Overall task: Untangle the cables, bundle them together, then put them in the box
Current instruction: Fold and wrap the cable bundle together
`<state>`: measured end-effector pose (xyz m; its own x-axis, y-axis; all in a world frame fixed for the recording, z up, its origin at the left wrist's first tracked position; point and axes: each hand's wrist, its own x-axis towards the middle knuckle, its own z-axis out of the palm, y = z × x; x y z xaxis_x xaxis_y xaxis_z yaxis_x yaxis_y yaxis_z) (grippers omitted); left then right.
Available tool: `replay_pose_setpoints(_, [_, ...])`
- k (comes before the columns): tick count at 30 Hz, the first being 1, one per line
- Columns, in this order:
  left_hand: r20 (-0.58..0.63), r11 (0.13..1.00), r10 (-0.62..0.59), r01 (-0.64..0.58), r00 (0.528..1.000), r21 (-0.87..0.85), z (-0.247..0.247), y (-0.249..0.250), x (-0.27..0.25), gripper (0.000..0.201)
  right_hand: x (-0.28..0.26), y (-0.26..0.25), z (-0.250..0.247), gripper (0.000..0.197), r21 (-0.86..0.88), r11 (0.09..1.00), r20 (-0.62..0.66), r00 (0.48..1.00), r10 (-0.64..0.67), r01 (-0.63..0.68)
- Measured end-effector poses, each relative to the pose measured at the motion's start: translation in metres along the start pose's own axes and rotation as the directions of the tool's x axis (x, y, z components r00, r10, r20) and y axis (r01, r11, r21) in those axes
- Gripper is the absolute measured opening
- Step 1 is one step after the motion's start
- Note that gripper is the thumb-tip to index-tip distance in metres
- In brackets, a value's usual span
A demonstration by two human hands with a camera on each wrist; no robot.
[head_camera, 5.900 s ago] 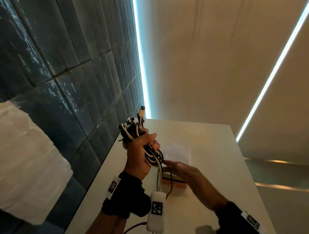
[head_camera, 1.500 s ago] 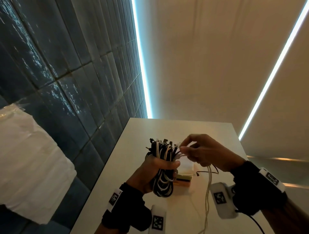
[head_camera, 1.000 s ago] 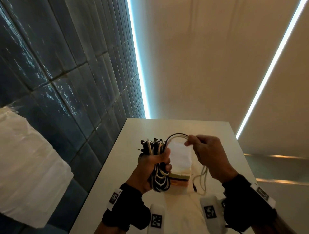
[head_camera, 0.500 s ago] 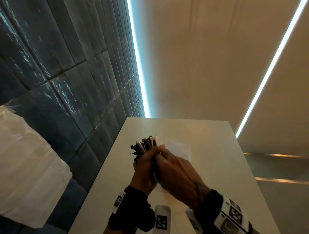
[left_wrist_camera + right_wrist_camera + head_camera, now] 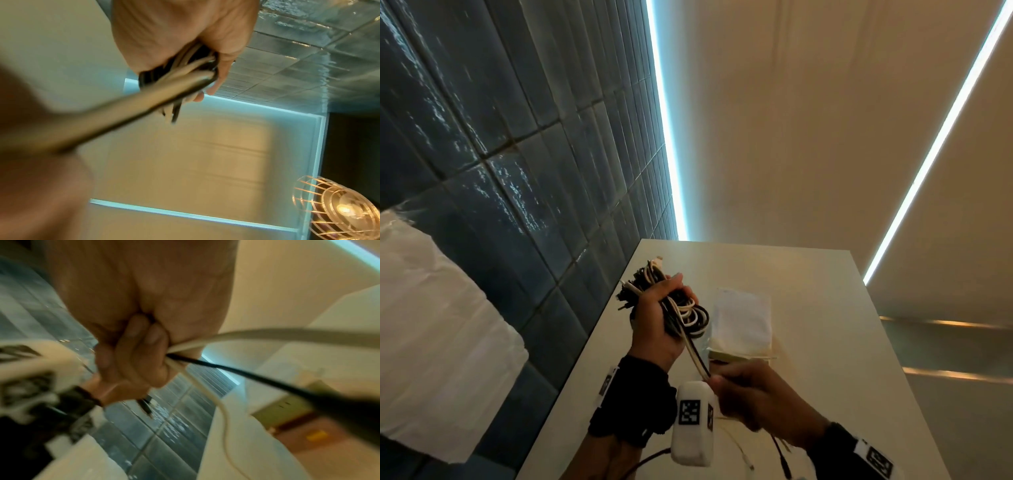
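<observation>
Roughly, head view: left hand point(image 5: 654, 318) clenched round coiled cable bundle point(image 5: 681, 310), raised above tabletop point(image 5: 825, 308) near its left edge, beside dark tiled wall point(image 5: 517, 137).
Head view, right hand: right hand point(image 5: 753, 397) lower and nearer, pinched on loose strands point(image 5: 697, 356), one white and one black, drawn taut down from the coil.
Head view, box: pale box point(image 5: 743, 322) sat on tabletop just right of the bundle, lid apparently open, nothing seen inside.
Left wrist view: fingers point(image 5: 224, 65) curled tight about grey and black cords; blurred strand ran out toward lower left.
Right wrist view: fingertips point(image 5: 144, 340) closed on white and black leads; free tails trailed off right toward the box point(image 5: 287, 402).
Done, by judgement: untangling apparently finished, most length already gathered into one coil.
Left, by judgement: tails not yet wound round or tucked; bundle not yet in box.
Risk: coil could spring apart if left grip slackened.
</observation>
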<state>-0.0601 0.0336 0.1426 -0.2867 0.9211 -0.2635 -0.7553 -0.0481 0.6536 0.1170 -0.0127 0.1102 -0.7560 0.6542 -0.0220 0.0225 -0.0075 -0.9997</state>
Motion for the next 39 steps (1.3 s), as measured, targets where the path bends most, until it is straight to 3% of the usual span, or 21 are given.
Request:
replay_pose_setpoints(2, [0.104, 0.995, -0.075, 0.081, 0.992, -0.050, 0.005, 0.005, -0.009, 0.010, -0.005, 0.017, -0.012, 0.029, 0.012, 0.993, 0.068, 0.990, 0.120, -0.121])
replay_pose_setpoints(5, [0.238, 0.985, -0.169, 0.173, 0.956, 0.006, 0.011, 0.006, -0.024, 0.007, -0.009, 0.031, -0.035, 0.043, -0.076, 0.948, 0.122, 0.941, 0.315, -0.308])
replay_pose_setpoints(8, [0.308, 0.966, -0.255, 0.225, 0.917, 0.131, 0.017, -0.002, -0.039, 0.011, -0.004, 0.030, -0.054, 0.044, -0.264, 0.869, 0.023, 0.898, 0.439, -0.418])
replay_pose_setpoints(12, [0.291, 0.891, -0.340, 0.208, 0.894, 0.403, 0.015, -0.018, -0.054, 0.014, 0.008, 0.001, -0.080, 0.041, -0.468, 0.777, -0.203, 0.907, 0.370, -0.422])
replay_pose_setpoints(15, [0.329, 0.818, -0.388, 0.157, 0.861, 0.553, 0.012, -0.026, -0.061, 0.011, 0.012, -0.028, -0.088, 0.037, -0.453, 0.817, -0.185, 0.934, 0.305, -0.356])
replay_pose_setpoints(17, [0.333, 0.788, -0.367, 0.100, 0.868, 0.607, 0.011, -0.030, -0.062, 0.007, 0.015, -0.043, -0.087, 0.034, -0.449, 0.845, -0.132, 0.957, 0.258, -0.289])
replay_pose_setpoints(21, [0.384, 0.792, -0.341, 0.042, 0.858, 0.609, 0.013, -0.028, -0.068, 0.005, 0.017, -0.059, -0.089, 0.034, -0.408, 0.885, -0.057, 0.974, 0.220, -0.224])
replay_pose_setpoints(24, [0.413, 0.805, -0.328, 0.022, 0.850, 0.593, 0.006, -0.023, -0.069, 0.020, 0.015, -0.069, -0.094, 0.033, -0.466, 0.860, -0.058, 0.977, 0.205, -0.209])
replay_pose_setpoints(26, [0.398, 0.796, -0.295, -0.007, 0.868, 0.605, 0.002, -0.021, -0.068, 0.009, 0.014, -0.077, -0.098, 0.033, -0.504, 0.840, -0.080, 0.979, 0.185, -0.200])
replay_pose_setpoints(31, [0.326, 0.739, -0.355, 0.049, 0.876, 0.672, -0.002, -0.018, -0.063, 0.028, 0.012, -0.086, -0.096, 0.034, -0.471, 0.869, -0.047, 0.988, 0.147, -0.151])
replay_pose_setpoints(34, [0.299, 0.705, -0.386, 0.070, 0.873, 0.706, -0.005, -0.014, -0.059, 0.023, 0.008, -0.087, -0.096, 0.027, -0.389, 0.905, -0.045, 0.985, 0.167, -0.171])
replay_pose_setpoints(37, [0.293, 0.770, -0.328, 0.075, 0.898, 0.634, -0.009, -0.014, -0.054, 0.020, 0.001, -0.083, -0.091, 0.027, -0.325, 0.925, -0.090, 0.980, 0.177, -0.197])
replay_pose_setpoints(39, [0.277, 0.842, -0.285, 0.101, 0.918, 0.531, -0.010, -0.020, -0.052, 0.016, -0.001, -0.078, -0.083, 0.023, -0.312, 0.921, -0.197, 0.965, 0.176, -0.232])
